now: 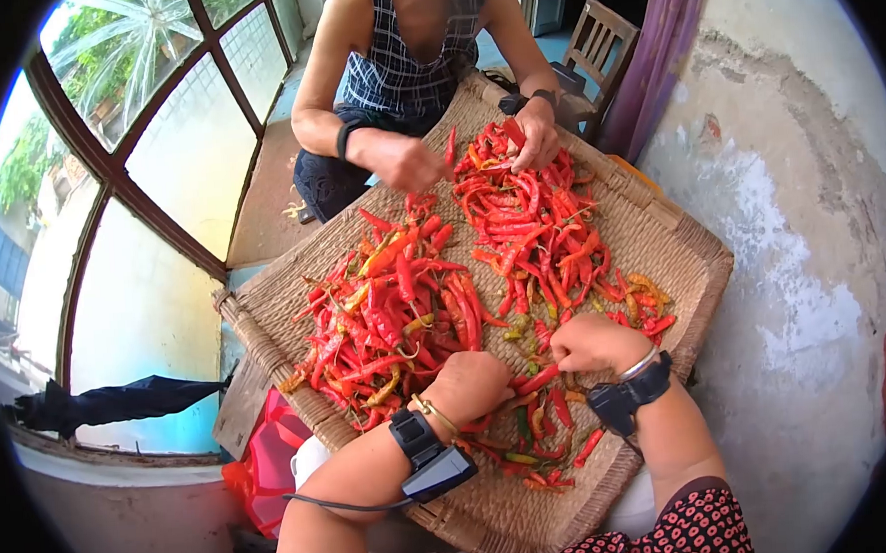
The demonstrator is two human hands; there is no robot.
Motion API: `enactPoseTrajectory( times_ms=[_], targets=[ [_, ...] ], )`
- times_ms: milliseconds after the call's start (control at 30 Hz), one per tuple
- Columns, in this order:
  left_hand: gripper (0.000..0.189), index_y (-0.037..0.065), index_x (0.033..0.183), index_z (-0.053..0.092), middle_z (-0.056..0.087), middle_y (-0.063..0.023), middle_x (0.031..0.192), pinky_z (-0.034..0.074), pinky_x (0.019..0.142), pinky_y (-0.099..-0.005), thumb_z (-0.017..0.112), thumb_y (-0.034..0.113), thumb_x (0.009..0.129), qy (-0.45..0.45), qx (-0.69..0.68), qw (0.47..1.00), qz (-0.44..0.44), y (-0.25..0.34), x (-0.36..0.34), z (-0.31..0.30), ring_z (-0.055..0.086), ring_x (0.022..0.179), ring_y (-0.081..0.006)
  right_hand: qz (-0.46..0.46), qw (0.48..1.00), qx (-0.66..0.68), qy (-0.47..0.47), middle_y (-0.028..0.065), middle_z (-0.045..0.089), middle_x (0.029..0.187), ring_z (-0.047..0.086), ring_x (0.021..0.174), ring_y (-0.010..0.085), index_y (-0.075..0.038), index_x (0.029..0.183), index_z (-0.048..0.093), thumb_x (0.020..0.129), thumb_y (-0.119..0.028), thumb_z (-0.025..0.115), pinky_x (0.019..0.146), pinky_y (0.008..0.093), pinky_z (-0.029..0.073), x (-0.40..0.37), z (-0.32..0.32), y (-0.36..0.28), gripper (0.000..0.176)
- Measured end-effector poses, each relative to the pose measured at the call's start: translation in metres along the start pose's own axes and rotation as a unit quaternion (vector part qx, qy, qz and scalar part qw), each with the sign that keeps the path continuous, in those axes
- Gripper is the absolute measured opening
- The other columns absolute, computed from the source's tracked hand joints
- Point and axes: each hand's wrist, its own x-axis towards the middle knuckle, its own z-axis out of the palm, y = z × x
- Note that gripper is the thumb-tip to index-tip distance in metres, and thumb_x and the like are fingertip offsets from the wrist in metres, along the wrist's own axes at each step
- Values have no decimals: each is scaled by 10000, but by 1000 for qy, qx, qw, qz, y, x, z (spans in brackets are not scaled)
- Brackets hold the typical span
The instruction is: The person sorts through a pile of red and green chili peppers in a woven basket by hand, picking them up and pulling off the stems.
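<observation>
A red chili pepper [538,380] lies between my two hands, over the near part of a woven rope surface [521,518]. My left hand [472,383] is closed at the pepper's left end. At its other end, the fingers of my right hand [597,344] are pinched together; the fingertips are partly hidden. Beyond my left hand rises a large heap of red chili peppers [395,309], with some yellowish ones mixed in. A second heap of chili peppers [520,212] spreads farther back on the right. Small loose peppers [542,452] lie just below my hands.
Across from me sits another person [407,68], both hands at the far peppers. A wooden chair [597,58] stands behind. A folded dark umbrella [139,401] and a red bag [272,456] are at the left, by the windows. A worn wall [781,219] bounds the right.
</observation>
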Motion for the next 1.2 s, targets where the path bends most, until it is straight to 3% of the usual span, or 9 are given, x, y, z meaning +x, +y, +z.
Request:
enactPoseTrajectory(
  times_ms=[67,200,333,400,567,667,733,833,1200],
  targets=[
    [256,34,887,617,618,-133,698,499,597,-395,627,260,765,209,-125,969,34,3,2,3,621,676,-311,-62,995,76,6,87,628,729,616,668,225,-61,811,625,708,-212,658,601,353,470,-7,-12,2,186],
    [259,15,861,607,591,-137,663,489,588,-379,607,270,812,212,-300,918,152,4,10,6,607,624,-279,-87,932,351,-19,19,612,726,573,638,70,-15,854,622,789,-101,602,544,221,453,-24,-28,-11,110],
    [245,15,849,611,584,-38,640,449,527,-270,561,254,878,27,-478,875,73,3,8,-6,536,544,-117,-56,856,511,53,3,601,726,556,619,47,-21,925,608,833,-108,571,546,193,461,-22,-30,-13,132],
    [251,28,833,618,584,42,660,410,497,-191,535,254,906,-51,-579,813,-12,1,5,-17,494,528,-36,-45,760,593,261,-5,595,747,544,607,41,-27,1022,573,867,-144,548,532,186,447,-12,-23,-4,196],
    [498,47,1361,297,530,-94,1168,472,690,-230,491,194,927,197,-716,667,52,-15,18,-24,566,873,-118,39,830,475,288,53,608,758,575,612,115,25,1029,576,842,-199,601,577,249,474,-3,-15,4,292],
    [595,4,1388,208,425,-116,1317,467,811,-277,525,140,903,280,-646,709,29,-23,25,-20,536,995,-136,4,917,316,244,31,607,783,577,665,103,0,1033,582,802,-153,624,585,244,460,3,-8,-3,281],
    [381,-33,1124,526,624,-161,826,496,636,-334,619,145,801,323,-417,850,10,-32,30,-8,632,747,-185,-92,953,221,186,84,622,814,595,720,162,-2,1035,584,755,-161,654,652,293,472,5,-1,-6,330],
    [241,14,850,599,606,-172,691,499,584,-403,580,246,787,217,-155,963,22,-22,19,-1,623,666,-312,-143,977,111,114,162,586,819,584,791,319,-3,902,576,709,-207,669,700,390,464,16,9,-17,296],
    [295,44,790,626,622,-161,709,505,605,-435,596,335,756,10,-48,998,29,-6,9,8,626,685,-335,-58,996,-41,49,171,624,772,612,777,354,-58,761,633,687,-138,594,682,445,490,19,29,-27,115]
  ],
)
